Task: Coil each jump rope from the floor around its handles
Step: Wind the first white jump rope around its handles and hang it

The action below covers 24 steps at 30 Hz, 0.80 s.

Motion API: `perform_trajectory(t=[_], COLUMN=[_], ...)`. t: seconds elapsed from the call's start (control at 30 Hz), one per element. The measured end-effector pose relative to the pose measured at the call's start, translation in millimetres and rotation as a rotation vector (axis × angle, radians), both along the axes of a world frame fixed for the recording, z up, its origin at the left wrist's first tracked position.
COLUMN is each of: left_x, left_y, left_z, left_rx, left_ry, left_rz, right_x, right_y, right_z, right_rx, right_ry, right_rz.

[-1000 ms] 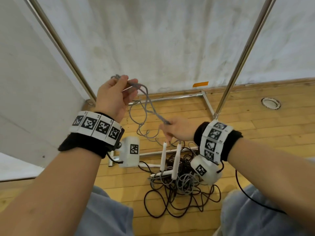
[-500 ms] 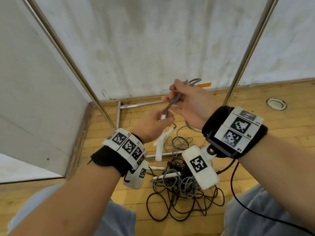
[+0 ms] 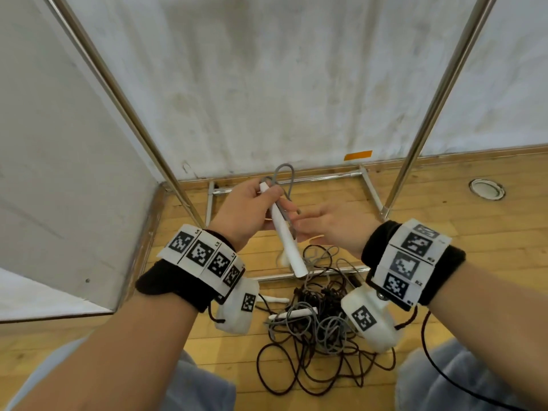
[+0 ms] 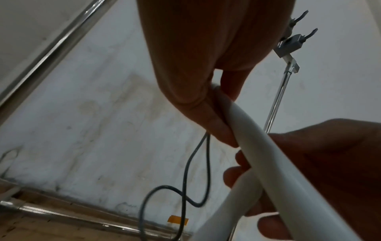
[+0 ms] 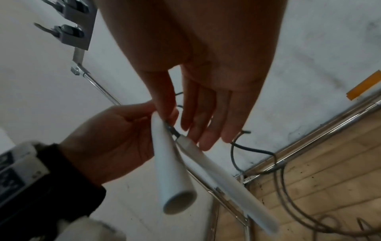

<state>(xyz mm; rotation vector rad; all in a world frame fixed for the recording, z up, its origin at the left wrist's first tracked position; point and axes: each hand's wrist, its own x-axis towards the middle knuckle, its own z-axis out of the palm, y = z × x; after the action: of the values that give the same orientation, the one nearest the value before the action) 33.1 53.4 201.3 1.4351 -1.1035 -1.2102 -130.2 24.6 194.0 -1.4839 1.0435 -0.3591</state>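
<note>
My left hand [image 3: 267,197] grips the upper ends of two white handles [image 3: 286,238] of a grey jump rope [image 3: 284,170], whose loop stands up above the fist. The handles slant down toward me. My right hand [image 3: 299,223] is beside them with straight fingers [image 5: 206,130] touching the second handle [image 5: 216,171]. The left wrist view shows my thumb [image 4: 206,114] pressed on a handle [image 4: 268,154]. The grey rope [image 5: 243,146] trails down to the floor. More grey and black ropes lie tangled in a pile [image 3: 311,330] on the floor with white handles [image 3: 292,314].
A metal frame stands around the spot, with slanted poles [image 3: 127,108] [image 3: 430,99] and a floor bar [image 3: 323,177] by the white wall. A round floor fitting [image 3: 486,188] sits at the right. My knees [image 3: 462,378] flank the pile.
My left hand rose and now grips the handles' upper ends with the rope loop. My right hand let go of the grey rope, dropped to the right and opened.
</note>
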Motion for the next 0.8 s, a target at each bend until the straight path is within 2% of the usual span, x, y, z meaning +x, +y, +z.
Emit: perform_trajectory(t=[0.13,0.23,0.3,0.37,0.5,0.53,0.57,0.63,0.67,0.7,0.8], left_x=[4,10,13,12,3,1,1,1,1,1,2], left_y=[0,1,4,9,16,17,18,20,21,22,24], left_z=[0,-1,-2,-1,3,4,5,7,8,9,15], left_rx=[-0.001,-0.008,0.010,0.051,0.045,0.034,0.025,-0.004,-0.032,-0.065,-0.123], left_ry=[-0.082,-0.285,-0.409,-0.455,-0.360,-0.360,-0.380,-0.441,-0.471,-0.498,-0.524], left_rz=[-0.010,-0.007,-0.079,-0.197,-0.362,-0.370,-0.370,-0.356,-0.349,-0.344,-0.375], right_x=[7,8,7,8,14,15,14,11,10,9,6], right_y=[5,0,-4,-6,-3,-3,-4,-7,-9,-10,-8], right_z=[-6,-3,0,5,13,13,13,12,12,14,18], right_rx=[-0.119,-0.232,-0.149,-0.024,0.139,0.124,0.033,-0.306,-0.434,-0.485,-0.474], right_ry=[0.046,0.083,-0.017,-0.155,-0.365,-0.351,-0.265,0.006,0.072,0.087,0.069], right_rz=[0.001,-0.089,-0.192,-0.243,-0.296,-0.292,-0.273,-0.230,-0.213,-0.172,0.051])
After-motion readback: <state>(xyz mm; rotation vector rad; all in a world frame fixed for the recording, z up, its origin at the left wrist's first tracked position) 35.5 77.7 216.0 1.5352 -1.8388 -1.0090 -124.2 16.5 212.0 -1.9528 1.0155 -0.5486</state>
